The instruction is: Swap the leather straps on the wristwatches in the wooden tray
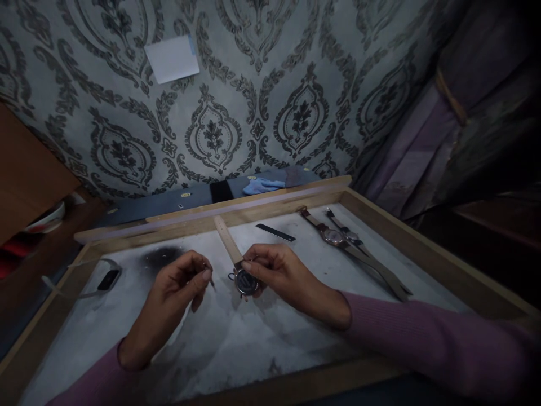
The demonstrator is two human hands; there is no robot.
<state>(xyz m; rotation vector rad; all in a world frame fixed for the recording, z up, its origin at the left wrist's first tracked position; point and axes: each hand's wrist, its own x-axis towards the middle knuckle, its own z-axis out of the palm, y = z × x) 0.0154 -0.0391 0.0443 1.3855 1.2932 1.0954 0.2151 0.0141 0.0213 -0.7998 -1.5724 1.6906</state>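
My right hand (279, 270) is closed on a wristwatch (247, 283), thumb and fingers at the strap end of its case. The dark case back faces me. One light strap (227, 239) runs from the case toward the far rim; the lugs at the near end show no strap. To the left, my left hand (180, 290) pinches a tiny thin dark piece (212, 281), too small to name, apart from the watch. A small dark loop (231, 276) shows beside the watch's left edge.
A wooden-rimmed tray (350, 194) surrounds the work. Inside lie a smartwatch (109, 280) at left, a black blade-like strip (275, 232), and two strapped watches, one brown (333, 235), at right. Beyond the rim are a blue cloth (264, 185) and a black flat object (221, 192).
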